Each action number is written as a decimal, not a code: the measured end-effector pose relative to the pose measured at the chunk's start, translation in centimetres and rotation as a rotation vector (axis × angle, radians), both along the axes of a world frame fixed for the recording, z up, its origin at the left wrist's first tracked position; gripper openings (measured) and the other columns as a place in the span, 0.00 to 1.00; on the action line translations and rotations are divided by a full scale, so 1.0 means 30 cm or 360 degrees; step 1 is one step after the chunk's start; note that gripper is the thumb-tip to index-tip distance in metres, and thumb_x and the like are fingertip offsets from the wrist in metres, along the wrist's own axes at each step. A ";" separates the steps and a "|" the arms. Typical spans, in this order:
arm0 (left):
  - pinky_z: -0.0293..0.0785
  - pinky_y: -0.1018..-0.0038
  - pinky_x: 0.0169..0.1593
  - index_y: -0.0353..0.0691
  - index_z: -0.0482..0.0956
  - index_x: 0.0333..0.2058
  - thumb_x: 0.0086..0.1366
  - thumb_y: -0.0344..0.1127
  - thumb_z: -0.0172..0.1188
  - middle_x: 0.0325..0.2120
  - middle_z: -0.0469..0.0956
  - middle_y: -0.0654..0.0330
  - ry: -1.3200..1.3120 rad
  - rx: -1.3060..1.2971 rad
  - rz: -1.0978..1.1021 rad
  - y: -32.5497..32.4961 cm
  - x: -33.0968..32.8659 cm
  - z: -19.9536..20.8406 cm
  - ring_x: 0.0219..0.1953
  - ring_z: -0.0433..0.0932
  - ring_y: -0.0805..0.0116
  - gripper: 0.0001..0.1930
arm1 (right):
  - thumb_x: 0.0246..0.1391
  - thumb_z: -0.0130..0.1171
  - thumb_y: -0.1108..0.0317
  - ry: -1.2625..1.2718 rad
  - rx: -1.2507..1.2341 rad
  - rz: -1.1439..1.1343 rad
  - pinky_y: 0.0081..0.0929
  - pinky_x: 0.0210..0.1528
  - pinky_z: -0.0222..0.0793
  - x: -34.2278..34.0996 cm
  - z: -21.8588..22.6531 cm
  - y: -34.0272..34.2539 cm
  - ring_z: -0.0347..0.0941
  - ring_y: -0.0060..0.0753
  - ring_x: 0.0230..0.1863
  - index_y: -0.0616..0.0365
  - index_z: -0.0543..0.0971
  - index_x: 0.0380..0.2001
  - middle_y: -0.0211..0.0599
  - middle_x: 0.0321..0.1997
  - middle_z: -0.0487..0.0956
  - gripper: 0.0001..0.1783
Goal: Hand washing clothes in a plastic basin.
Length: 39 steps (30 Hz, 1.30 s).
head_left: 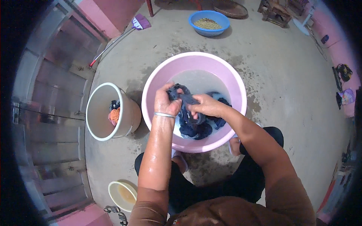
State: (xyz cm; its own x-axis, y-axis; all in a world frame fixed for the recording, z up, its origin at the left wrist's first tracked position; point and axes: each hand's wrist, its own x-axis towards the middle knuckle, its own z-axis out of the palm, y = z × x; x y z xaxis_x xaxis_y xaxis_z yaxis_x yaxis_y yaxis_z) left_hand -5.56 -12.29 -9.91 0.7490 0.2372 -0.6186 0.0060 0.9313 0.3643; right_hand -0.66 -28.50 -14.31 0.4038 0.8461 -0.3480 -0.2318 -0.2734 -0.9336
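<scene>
A large pink basin (233, 71) stands on the floor before me, with cloudy water in it. Above the water my left hand (168, 100) and my right hand (207, 106) both grip a wet dark blue cloth garment (185, 107), fingers closed into the fabric. Its lower part hangs down into the basin. More dark wet fabric (220, 122) lies in the water by my right wrist. A metal bangle (164, 115) circles my left wrist. What kind of garment it is, I cannot make out.
Left of the basin stands a white bucket (124, 128) with orange and dark cloths (114, 115) in it. A small cream bowl (117, 188) holds brownish liquid. Farther off are a blue bowl (209, 33) of small greenish pieces and a purple broom (140, 22). Wet patches mark the concrete floor.
</scene>
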 end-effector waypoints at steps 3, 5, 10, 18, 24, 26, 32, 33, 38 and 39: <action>0.75 0.62 0.36 0.35 0.66 0.37 0.60 0.20 0.45 0.33 0.70 0.53 0.0170 0.0196 0.0017 -0.031 0.002 -0.056 0.32 0.72 0.58 0.07 | 0.51 0.44 0.76 0.0134 0.0094 -0.0583 0.20 0.23 0.68 0.054 -0.041 -0.037 0.71 0.24 0.19 0.65 0.73 0.46 0.40 0.25 0.76 0.18; 0.76 0.62 0.36 0.36 0.67 0.37 0.62 0.23 0.47 0.32 0.70 0.54 0.0229 0.0361 0.0020 -0.074 -0.003 -0.084 0.32 0.72 0.59 0.05 | 0.50 0.42 0.75 0.0270 0.0196 -0.0817 0.19 0.21 0.66 0.047 0.019 -0.027 0.70 0.26 0.19 0.64 0.73 0.46 0.43 0.23 0.76 0.19; 0.75 0.68 0.34 0.37 0.71 0.38 0.67 0.39 0.49 0.35 0.72 0.56 -0.0697 0.0052 -0.0291 0.069 -0.038 -0.337 0.36 0.74 0.61 0.10 | 0.48 0.58 0.62 -0.1317 0.0432 -0.0544 0.38 0.31 0.71 -0.162 0.127 0.129 0.76 0.47 0.27 0.58 0.77 0.22 0.46 0.24 0.77 0.11; 0.76 0.64 0.42 0.38 0.73 0.37 0.67 0.44 0.46 0.35 0.77 0.55 -0.0036 0.0433 -0.0201 -0.160 -0.018 -0.147 0.39 0.78 0.60 0.15 | 0.56 0.48 0.59 -0.1741 0.0149 -0.0899 0.46 0.31 0.71 -0.046 0.092 0.109 0.74 0.54 0.26 0.56 0.76 0.19 0.49 0.20 0.76 0.17; 0.65 0.81 0.17 0.43 0.72 0.30 0.64 0.48 0.53 0.22 0.75 0.66 -0.0046 0.0685 -0.1097 -0.171 -0.043 -0.022 0.18 0.72 0.75 0.14 | 0.57 0.49 0.57 -0.1203 -0.0162 -0.1102 0.45 0.33 0.69 0.092 0.065 0.032 0.73 0.58 0.29 0.60 0.77 0.22 0.54 0.24 0.76 0.19; 0.64 0.81 0.21 0.44 0.73 0.29 0.61 0.48 0.58 0.21 0.73 0.67 0.0085 0.1363 -0.1443 -0.172 -0.070 0.010 0.18 0.68 0.79 0.14 | 0.57 0.51 0.51 -0.1029 0.0077 -0.0836 0.36 0.32 0.69 0.130 0.055 0.004 0.75 0.44 0.25 0.61 0.78 0.22 0.44 0.21 0.77 0.23; 0.75 0.78 0.31 0.36 0.74 0.34 0.61 0.42 0.59 0.23 0.71 0.63 0.0110 0.1034 -0.0368 -0.035 -0.083 -0.048 0.23 0.70 0.73 0.13 | 0.52 0.55 0.59 -0.0731 -0.0229 0.0038 0.24 0.30 0.69 0.088 -0.045 -0.115 0.73 0.23 0.23 0.61 0.79 0.27 0.32 0.21 0.78 0.15; 0.77 0.77 0.28 0.35 0.74 0.34 0.62 0.42 0.57 0.24 0.71 0.62 0.0129 0.1021 -0.0208 -0.023 -0.078 -0.086 0.23 0.72 0.72 0.13 | 0.50 0.54 0.65 -0.0594 -0.0184 -0.0180 0.23 0.28 0.69 0.075 -0.068 -0.115 0.72 0.22 0.23 0.60 0.80 0.30 0.31 0.21 0.78 0.11; 0.79 0.68 0.28 0.30 0.70 0.34 0.61 0.31 0.50 0.28 0.73 0.52 0.0361 0.0665 -0.0003 -0.093 -0.041 -0.181 0.26 0.77 0.60 0.08 | 0.46 0.49 0.70 -0.0336 0.0178 -0.0510 0.25 0.26 0.71 -0.031 0.041 -0.019 0.76 0.30 0.25 0.56 0.78 0.43 0.38 0.26 0.80 0.19; 0.77 0.67 0.30 0.34 0.72 0.33 0.62 0.31 0.51 0.28 0.74 0.54 0.0265 0.0531 0.0005 -0.023 -0.050 -0.242 0.28 0.76 0.61 0.06 | 0.43 0.53 0.66 -0.1227 0.0500 -0.0574 0.35 0.34 0.73 -0.095 0.054 0.047 0.77 0.41 0.31 0.56 0.79 0.39 0.43 0.29 0.79 0.17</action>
